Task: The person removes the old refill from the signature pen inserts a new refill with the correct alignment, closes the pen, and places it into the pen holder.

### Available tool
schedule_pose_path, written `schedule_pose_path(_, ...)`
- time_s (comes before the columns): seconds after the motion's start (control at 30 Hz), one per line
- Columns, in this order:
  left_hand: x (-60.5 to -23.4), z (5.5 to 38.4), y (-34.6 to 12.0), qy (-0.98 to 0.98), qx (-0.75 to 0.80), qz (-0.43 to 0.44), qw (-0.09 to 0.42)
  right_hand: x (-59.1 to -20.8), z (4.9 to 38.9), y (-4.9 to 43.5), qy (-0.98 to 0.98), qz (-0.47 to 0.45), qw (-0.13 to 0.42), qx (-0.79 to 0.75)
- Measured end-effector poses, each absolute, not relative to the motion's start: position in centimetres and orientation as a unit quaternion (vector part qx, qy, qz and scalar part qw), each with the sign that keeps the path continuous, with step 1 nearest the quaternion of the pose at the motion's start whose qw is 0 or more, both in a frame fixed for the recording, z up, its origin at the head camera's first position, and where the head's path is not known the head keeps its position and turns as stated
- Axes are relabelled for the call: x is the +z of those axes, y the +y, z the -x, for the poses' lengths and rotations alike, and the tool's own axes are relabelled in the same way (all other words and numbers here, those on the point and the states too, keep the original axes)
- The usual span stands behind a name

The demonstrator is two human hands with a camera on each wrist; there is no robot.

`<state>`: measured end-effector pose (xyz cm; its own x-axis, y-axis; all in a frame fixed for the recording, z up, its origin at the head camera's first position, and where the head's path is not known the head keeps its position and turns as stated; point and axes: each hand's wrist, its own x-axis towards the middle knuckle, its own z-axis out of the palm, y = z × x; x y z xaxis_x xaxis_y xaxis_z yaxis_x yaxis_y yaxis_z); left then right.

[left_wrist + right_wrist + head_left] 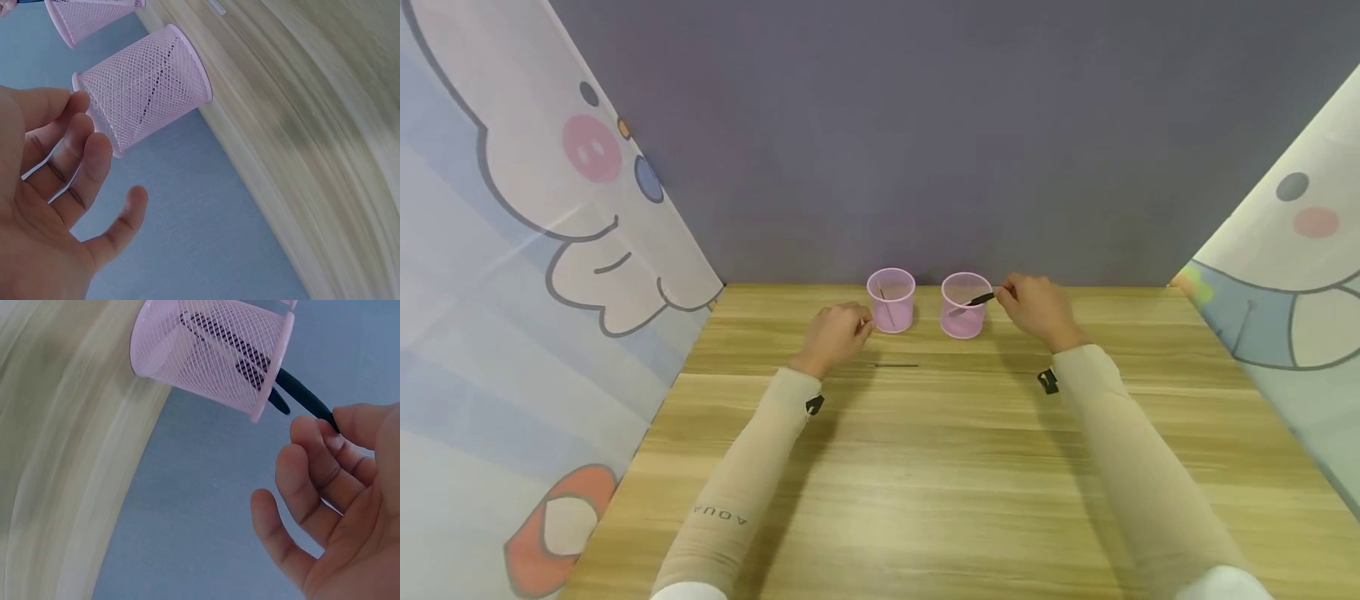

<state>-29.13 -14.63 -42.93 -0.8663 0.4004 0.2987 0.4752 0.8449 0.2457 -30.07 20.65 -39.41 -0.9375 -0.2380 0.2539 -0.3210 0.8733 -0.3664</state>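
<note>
Two pink mesh pen holders stand side by side at the back of the table. Beside the rim of the left holder (892, 315) is my left hand (838, 335), its fingers loosely bent and nothing seen between them. A thin dark stick (156, 84) leans inside that holder. My right hand (1037, 307) pinches the end of a slim black-handled tool (305, 397) between thumb and fingers. The tool's other end slants down inside the right holder (206, 350). A second black end (279, 401) shows just past the same rim.
Another thin dark stick (896, 365) lies on the wooden table (940, 467) in front of the holders. Behind them rises a grey-blue wall (925, 150). Cartoon-printed curtains (512, 333) flank the table on both sides.
</note>
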Motion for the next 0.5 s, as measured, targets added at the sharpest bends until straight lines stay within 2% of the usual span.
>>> schedule_pose_path(0.3,-43.5,29.1,-14.8,-0.955,-0.162,0.199,0.149,-40.7,31.0,18.7,-0.965,-0.124,0.101,0.209)
schedule_pose_path(0.5,-43.0,29.9,-14.8,-0.947,-0.171,0.177,0.206,-41.8,31.0,18.3,-0.963,-0.119,0.116,0.214)
